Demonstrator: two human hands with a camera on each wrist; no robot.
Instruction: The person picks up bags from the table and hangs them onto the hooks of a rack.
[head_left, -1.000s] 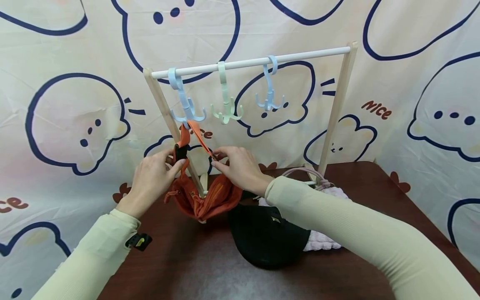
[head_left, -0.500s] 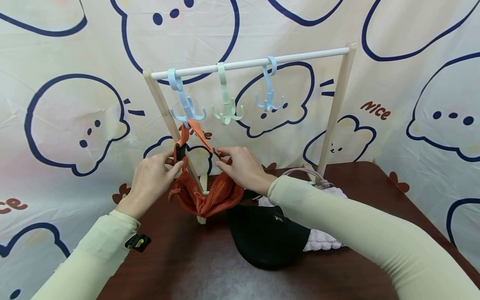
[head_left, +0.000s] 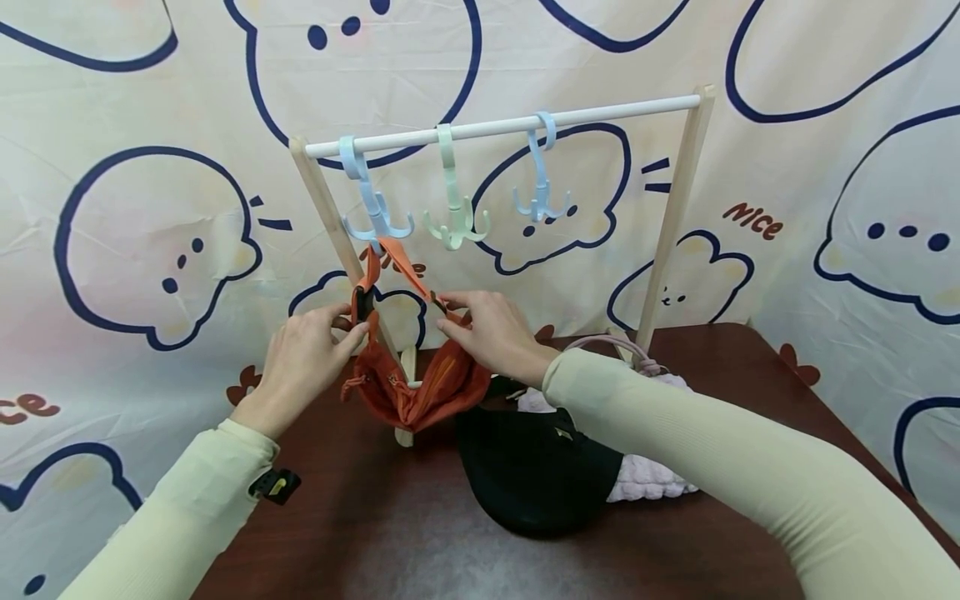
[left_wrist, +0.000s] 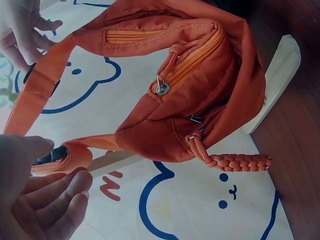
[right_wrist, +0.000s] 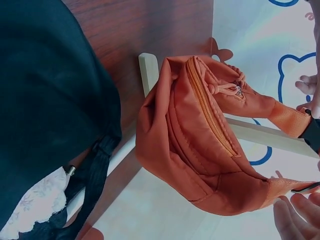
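Observation:
An orange waist bag [head_left: 457, 379] hangs by its strap [head_left: 401, 260] from the left light-blue hook [head_left: 375, 212] on the rack. My left hand [head_left: 307, 354] pinches the strap at its black buckle [head_left: 364, 304]; the left wrist view has this buckle [left_wrist: 52, 156] between thumb and fingers. On the other side, my right hand [head_left: 495, 333] pinches the strap beside a dark slider [head_left: 438, 302]. Zips and a braided cord pull [left_wrist: 240, 162] show on the bag's front in the left wrist view. Both sides of the strap are spread apart under the hook.
The rack's white rail [head_left: 607, 112] also bears a green hook [head_left: 454, 221] and another blue hook [head_left: 539, 200]. On the brown table [head_left: 360, 533], a black bag [head_left: 532, 479] lies against a pale fluffy bag [head_left: 648, 479]. A patterned cloth [head_left: 847, 67] hangs behind.
My right hand has shifted slightly to the right with its side of the strap, widening the gap between the strap's two sides. The left hand has stayed almost still.

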